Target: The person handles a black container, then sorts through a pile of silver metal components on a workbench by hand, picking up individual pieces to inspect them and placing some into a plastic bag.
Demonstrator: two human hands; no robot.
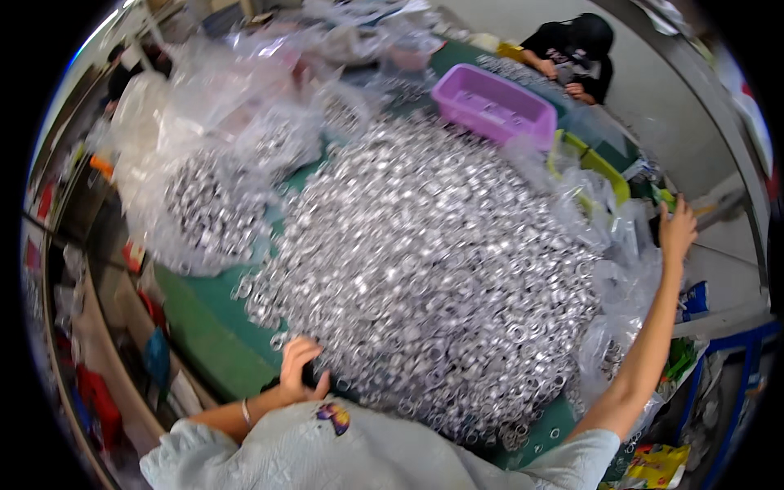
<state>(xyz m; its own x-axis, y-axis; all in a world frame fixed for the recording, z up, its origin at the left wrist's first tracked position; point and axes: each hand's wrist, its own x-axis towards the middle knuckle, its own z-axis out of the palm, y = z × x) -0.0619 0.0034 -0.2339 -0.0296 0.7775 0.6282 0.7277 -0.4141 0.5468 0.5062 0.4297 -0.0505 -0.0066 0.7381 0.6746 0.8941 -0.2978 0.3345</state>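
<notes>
A huge heap of small shiny metal rings (425,269) covers the green table (204,327). My left hand (298,367) rests at the heap's near edge, fingers curled over a small dark object among the rings; what it grips is hidden. My right hand (678,229) reaches far out to the right, past the heap, fingers up by crumpled clear plastic bags (621,269) and a yellow-green bin (600,167). Nothing shows in that hand.
Clear bags full of rings (208,204) pile up at the left and back. A purple plastic tub (494,102) stands behind the heap. Another person in black (576,53) works at the far end. Boxes and packets sit below the table's edges.
</notes>
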